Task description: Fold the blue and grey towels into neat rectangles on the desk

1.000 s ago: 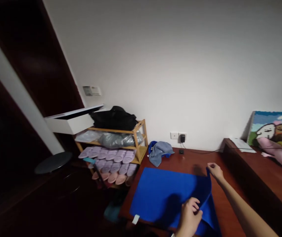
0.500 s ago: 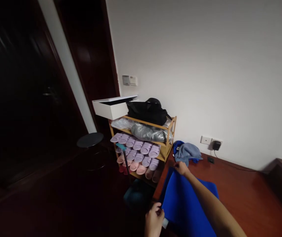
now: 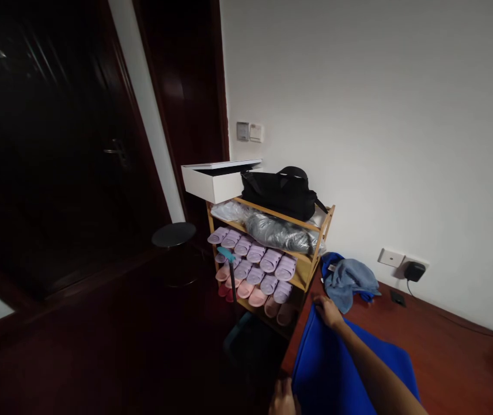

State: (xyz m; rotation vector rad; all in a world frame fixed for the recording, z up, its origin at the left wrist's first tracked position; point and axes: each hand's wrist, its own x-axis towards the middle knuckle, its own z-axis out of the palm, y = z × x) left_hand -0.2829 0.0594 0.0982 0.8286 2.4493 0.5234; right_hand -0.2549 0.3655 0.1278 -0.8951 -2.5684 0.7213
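Note:
A plain blue cloth [image 3: 322, 369] lies over the near left part of the reddish-brown table, its left edge running along the table's side. My right hand [image 3: 329, 313] grips its far corner, fingers curled at the edge. Low in the picture, my left hand [image 3: 284, 397] is closed at the near left edge of the same cloth; the frame's bottom cuts this hand off. My right forearm covers part of the cloth. Just beyond my right hand sits a crumpled grey-blue cloth [image 3: 350, 282], with more blue fabric under it.
A wooden rack [image 3: 324, 230] beyond the table holds rows of slippers [image 3: 256, 252], plastic-wrapped items [image 3: 281, 231], a black bag [image 3: 279, 193] and a white box [image 3: 212, 183]. A teal-topped stick [image 3: 232, 276] stands before it. A round stool [image 3: 174, 235] is left. A plugged-in adapter [image 3: 414, 271] is on the wall.
The view has swung left, so everything sits further right. The cloth's left edge now lies straighter along the table side, and the white tag near my left hand is out of sight.

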